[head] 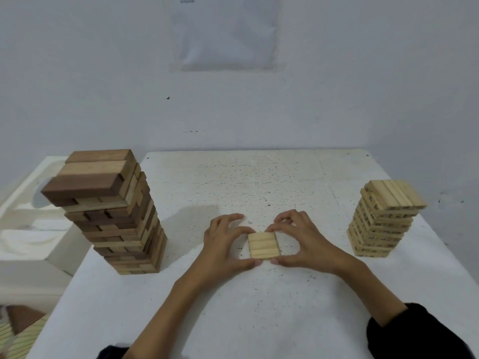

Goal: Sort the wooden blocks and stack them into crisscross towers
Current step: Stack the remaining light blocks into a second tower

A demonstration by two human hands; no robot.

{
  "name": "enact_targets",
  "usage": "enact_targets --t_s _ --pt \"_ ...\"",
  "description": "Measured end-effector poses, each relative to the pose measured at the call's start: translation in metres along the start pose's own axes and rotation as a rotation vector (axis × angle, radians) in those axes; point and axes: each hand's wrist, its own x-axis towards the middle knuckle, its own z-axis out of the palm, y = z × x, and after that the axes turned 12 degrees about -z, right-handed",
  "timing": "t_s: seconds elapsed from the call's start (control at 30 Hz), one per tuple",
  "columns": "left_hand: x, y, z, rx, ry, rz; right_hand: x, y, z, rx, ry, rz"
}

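Note:
Three pale wooden blocks (263,245) lie side by side as a flat square near the middle of the white table (259,307). My left hand (223,244) curls round the square's left side, thumb at its near edge. My right hand (303,239) curls round its right side in the same way, and the two thumbs almost meet in front. A tall crisscross tower of larger brown and tan blocks (116,213) stands at the left. A shorter crisscross tower of pale blocks with dark markings (381,218) stands at the right.
A white wall rises right behind the table, with a sheet of paper (225,32) fixed to it. Left of the table sits a white moulded foam piece (28,216). More wooden blocks (18,332) lie below the table's left edge.

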Motion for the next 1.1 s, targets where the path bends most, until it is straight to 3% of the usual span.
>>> enact_targets --t_s 0.33,0.63,0.87,1.1 --pt "0.007 0.007 -0.017 -0.018 0.165 0.186 0.002 -0.019 -0.029 -0.075 0.057 -0.117" --pt "0.031 0.082 -0.062 -0.051 0.229 0.332 -0.005 -0.059 -0.121 -0.295 0.133 -0.156" --pt "0.059 0.154 -0.049 -0.031 0.206 0.403 -0.04 -0.041 -0.187 -0.294 0.133 -0.056" --pt "0.08 0.187 -0.008 -0.067 0.134 0.459 -0.077 -0.007 -0.207 -0.296 0.106 0.061"
